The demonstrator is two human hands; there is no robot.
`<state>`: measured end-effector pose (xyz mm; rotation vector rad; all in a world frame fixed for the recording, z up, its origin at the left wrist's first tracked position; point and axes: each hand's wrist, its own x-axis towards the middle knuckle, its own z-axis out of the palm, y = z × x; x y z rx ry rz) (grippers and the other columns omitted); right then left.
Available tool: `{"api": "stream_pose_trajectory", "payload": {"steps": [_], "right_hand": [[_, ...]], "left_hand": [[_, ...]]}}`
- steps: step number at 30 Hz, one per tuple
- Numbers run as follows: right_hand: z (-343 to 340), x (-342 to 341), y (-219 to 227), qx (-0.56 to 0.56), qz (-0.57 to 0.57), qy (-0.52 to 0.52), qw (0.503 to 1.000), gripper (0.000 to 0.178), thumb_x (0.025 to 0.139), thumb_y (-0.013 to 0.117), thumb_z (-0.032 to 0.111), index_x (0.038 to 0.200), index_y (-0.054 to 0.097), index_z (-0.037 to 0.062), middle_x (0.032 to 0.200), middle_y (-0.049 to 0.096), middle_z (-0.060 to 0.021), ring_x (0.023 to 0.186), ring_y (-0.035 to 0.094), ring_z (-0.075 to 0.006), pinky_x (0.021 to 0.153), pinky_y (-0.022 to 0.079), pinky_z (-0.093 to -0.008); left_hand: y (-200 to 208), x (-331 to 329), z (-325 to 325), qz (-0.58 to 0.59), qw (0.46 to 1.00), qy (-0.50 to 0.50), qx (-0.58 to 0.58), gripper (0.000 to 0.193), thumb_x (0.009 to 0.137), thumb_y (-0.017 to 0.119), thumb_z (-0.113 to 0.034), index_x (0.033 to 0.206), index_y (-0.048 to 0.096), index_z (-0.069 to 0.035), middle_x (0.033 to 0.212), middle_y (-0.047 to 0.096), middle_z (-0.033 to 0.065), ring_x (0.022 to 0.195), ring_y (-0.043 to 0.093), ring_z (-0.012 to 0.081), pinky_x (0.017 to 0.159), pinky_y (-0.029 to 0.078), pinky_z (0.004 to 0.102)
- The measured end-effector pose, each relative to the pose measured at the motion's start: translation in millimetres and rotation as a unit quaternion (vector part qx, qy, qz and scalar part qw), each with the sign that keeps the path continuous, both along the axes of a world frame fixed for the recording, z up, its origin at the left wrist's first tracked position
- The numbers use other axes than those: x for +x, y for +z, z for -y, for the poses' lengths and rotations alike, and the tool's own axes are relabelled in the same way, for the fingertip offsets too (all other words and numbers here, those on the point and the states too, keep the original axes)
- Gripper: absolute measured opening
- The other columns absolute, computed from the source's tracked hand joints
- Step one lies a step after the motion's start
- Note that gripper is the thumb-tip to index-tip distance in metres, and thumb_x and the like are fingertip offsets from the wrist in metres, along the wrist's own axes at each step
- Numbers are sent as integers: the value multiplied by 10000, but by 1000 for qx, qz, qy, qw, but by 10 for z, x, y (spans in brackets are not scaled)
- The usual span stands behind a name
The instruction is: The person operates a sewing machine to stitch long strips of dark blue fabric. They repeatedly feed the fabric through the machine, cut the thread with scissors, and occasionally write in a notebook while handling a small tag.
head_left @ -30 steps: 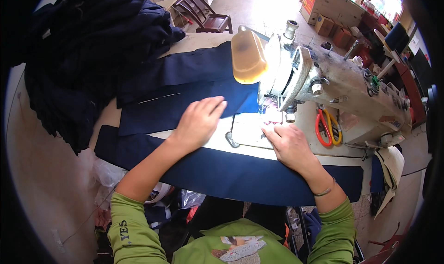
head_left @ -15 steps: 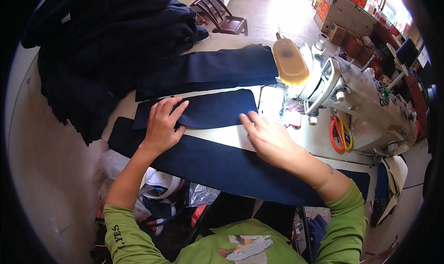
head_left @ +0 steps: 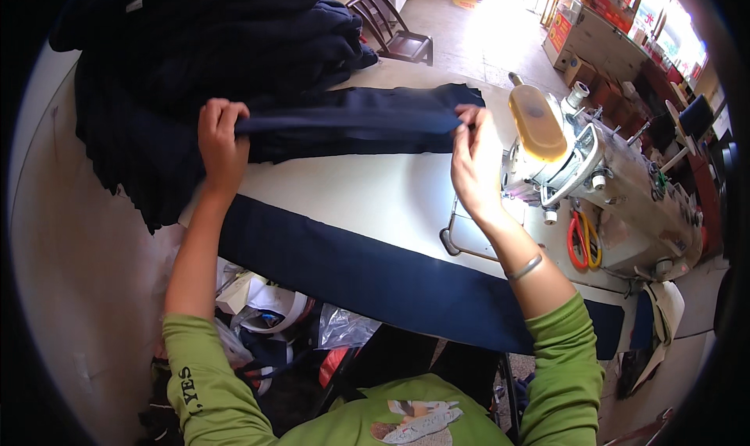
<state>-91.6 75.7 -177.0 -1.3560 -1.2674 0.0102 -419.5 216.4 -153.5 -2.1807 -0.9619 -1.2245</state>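
Observation:
A narrow dark navy fabric piece [head_left: 351, 122] stretches between my two hands, raised above the table and slightly blurred. At its left end, my left hand [head_left: 222, 143] has its fingers closed on the cloth. My right hand [head_left: 475, 161] pinches the other end, close to the sewing machine [head_left: 605, 182]. Behind the held piece lies a flat stack of navy fabric [head_left: 367, 145], partly hidden by it. A long, curved navy panel [head_left: 391, 276] lies along the near edge of the table, below both hands.
A big heap of dark cloth [head_left: 211, 48] covers the back left. Red- and yellow-handled scissors [head_left: 582, 239] lie beside the machine. Below the table's near edge are plastic bags [head_left: 348, 326] and a white container [head_left: 273, 309]. A wooden chair [head_left: 402, 44] stands beyond the table.
The shorter navy piece that lay flat under my hands is now lifted and held edge-up towards the stack. My left hand moved left and away from me; my right moved away and slightly right.

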Motion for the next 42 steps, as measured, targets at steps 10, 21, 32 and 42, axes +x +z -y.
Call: {"api": "stream_pose_trajectory", "payload": {"steps": [10,21,32,42], "right_hand": [[-191,205,-427,-233,149,-84,957,669,806,549,-78,1451,385,-5,1487,318,-345,1376,363,-515,1152,332,-499],[1859,168,91,-263,145,125,946,628,866,583,-25,1464,393,-17,1403,464,-263,1317,470,-408,1120,363,-414],[2479,87,22,-232,15,140,963,623,862,589,-73,1461,440,10,1325,566,-196,1197,588,-269,986,485,-367],[2414,-111,-89,-112,-94,-18,989,228,925,600,-50,1152,584,-38,1088,612,-94,1061,579,-142,956,451,-276]], "left_hand": [[-589,-80,-315,-155,966,-38,-201,349,880,679,-101,1228,683,-67,1241,615,115,1151,578,316,989,479,413],[-610,-1593,789,18,921,54,-385,120,830,723,-70,939,703,-25,950,648,110,897,646,295,797,504,361],[21,-423,1124,58,937,-83,-333,55,989,591,-58,1042,582,-47,856,632,51,778,605,117,731,489,258],[282,1412,2181,0,774,-482,-411,379,933,669,-91,1296,584,-25,1074,693,157,944,704,231,812,569,344]]}}
